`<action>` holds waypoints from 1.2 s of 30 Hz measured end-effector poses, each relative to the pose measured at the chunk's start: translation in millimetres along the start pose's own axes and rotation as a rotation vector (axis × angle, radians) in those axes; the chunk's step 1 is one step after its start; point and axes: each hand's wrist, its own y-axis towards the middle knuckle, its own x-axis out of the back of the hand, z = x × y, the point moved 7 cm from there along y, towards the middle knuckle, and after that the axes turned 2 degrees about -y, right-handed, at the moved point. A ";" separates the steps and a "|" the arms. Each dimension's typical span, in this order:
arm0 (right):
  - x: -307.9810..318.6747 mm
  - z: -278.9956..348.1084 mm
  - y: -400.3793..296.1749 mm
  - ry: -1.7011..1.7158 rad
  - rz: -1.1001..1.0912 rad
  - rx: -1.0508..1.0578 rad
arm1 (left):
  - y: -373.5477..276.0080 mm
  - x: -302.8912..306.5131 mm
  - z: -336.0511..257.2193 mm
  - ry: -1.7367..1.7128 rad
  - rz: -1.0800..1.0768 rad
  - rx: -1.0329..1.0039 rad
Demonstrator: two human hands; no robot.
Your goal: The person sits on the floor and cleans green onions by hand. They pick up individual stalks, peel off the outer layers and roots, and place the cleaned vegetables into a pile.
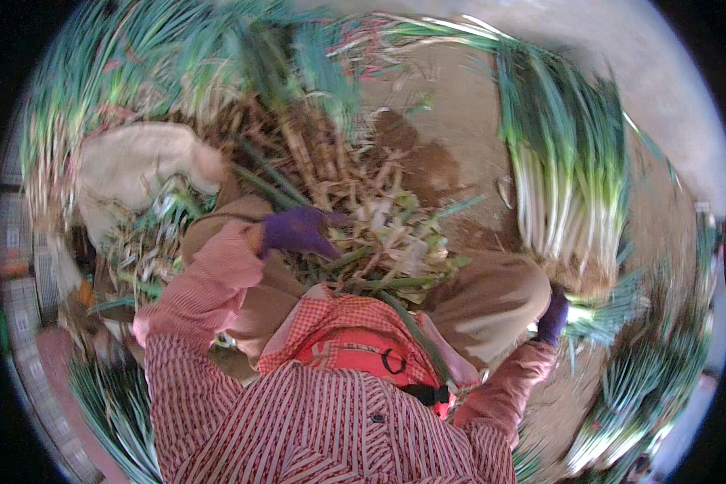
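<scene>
My left hand, in a purple glove, hovers over my lap beside a heap of stripped onion leaves and stalks. Its fingers are apart, blurred, with nothing plainly in them. At my right knee, my right hand, gloved too, lies low by the root end of a large bundle of cleaned green onions, with white stems and green tops. The bundle hides part of this hand, so its grip cannot be told. In front of me stand uncleaned green onions with brown outer skins, some blurred.
More green onions with rooty lower ends line the far left. Bundled onions lie at the lower right on brown ground. A pale cloth or sack is by my left knee. Plastic crates stand at the left edge.
</scene>
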 end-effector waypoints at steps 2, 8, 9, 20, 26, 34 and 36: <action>84.5 103.4 49.4 0.023 -0.044 -0.062 | -7.1 -18.5 -7.1 0.479 0.061 -0.007; -4.2 334.4 154.2 0.629 0.304 0.314 | -12.4 -12.2 1.8 0.822 -0.061 -0.038; -22.8 397.8 152.0 0.448 0.457 0.404 | -17.5 -12.0 1.5 0.823 -0.065 -0.028; -351.0 597.5 129.9 0.143 0.627 0.205 | -65.2 43.8 -23.0 0.867 -0.326 -0.026; -257.2 615.4 166.2 0.464 0.653 0.472 | -80.8 57.2 -33.5 0.802 -0.522 -0.060; -164.0 476.5 71.9 0.567 0.887 0.484 | -78.4 92.0 -26.2 0.466 -0.952 -0.370; -89.8 451.7 28.4 0.844 1.051 0.071 | -69.3 102.5 5.8 0.108 -0.921 -0.213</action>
